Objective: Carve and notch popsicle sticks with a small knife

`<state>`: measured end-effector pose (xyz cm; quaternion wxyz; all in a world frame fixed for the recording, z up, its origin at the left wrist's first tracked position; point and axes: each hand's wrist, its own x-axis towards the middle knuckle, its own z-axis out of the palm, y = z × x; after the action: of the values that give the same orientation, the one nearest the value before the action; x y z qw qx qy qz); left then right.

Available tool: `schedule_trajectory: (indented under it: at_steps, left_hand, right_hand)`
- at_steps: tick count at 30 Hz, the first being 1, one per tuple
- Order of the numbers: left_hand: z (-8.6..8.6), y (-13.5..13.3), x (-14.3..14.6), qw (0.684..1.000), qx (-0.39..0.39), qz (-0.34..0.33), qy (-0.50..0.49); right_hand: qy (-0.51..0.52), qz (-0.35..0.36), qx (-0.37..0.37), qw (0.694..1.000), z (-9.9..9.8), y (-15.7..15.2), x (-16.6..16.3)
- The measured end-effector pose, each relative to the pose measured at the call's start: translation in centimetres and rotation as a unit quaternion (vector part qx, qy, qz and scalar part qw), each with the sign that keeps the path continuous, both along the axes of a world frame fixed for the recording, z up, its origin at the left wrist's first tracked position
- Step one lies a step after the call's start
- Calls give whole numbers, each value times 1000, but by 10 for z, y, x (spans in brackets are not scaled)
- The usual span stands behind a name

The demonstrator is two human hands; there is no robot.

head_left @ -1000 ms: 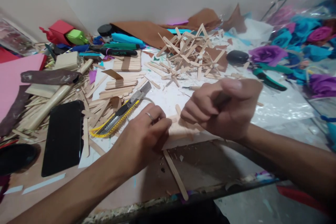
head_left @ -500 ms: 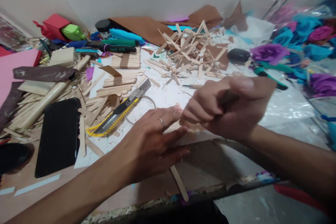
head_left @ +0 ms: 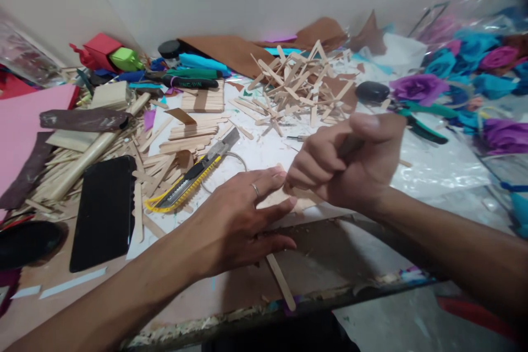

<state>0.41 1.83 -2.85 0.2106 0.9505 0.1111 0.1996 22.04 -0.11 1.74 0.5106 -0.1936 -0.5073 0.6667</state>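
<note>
My left hand (head_left: 243,217) lies flat over the work, fingers stretched and spread, a ring on one finger. Under and beside its fingertips is a pale thin wooden piece (head_left: 272,198), partly covered. A craft stick (head_left: 281,282) pokes out below that hand toward the table edge. Just to the right, my right hand (head_left: 344,162) is closed in a fist, thumb on top, with its lower fingers close to the left fingertips. Something dark shows inside the fist, mostly hidden. Behind the fist, the metal tip of a slim tool (head_left: 295,138) shows on the white paper.
A yellow utility knife (head_left: 192,176) and a black phone (head_left: 103,213) lie left of my hands. Behind are a heap of craft sticks (head_left: 295,80) and brown sheets (head_left: 223,52). Green-handled pliers (head_left: 424,124) and paper flowers (head_left: 418,89) lie right. The table edge (head_left: 231,316) is near me.
My right fist has shifted a little left and turned slightly. My left hand holds its place on the wood. The view has swung slightly left.
</note>
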Motion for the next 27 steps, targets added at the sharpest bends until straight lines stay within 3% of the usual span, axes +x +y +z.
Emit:
schedule_trajectory:
  at_steps: [13, 19, 27]
  left_hand:
    - [6, 2, -1, 1000, 9, -23, 13]
    - [4, 0, -1, 1000, 7, -17, 8]
    - [4, -2, 0, 999, 32, -6, 12]
  right_hand:
    - [23, 6, 26, 999, -5, 3, -5]
    - [32, -41, 59, 997, -8, -2, -13]
    - [34, -10, 62, 997, -16, 1, -10]
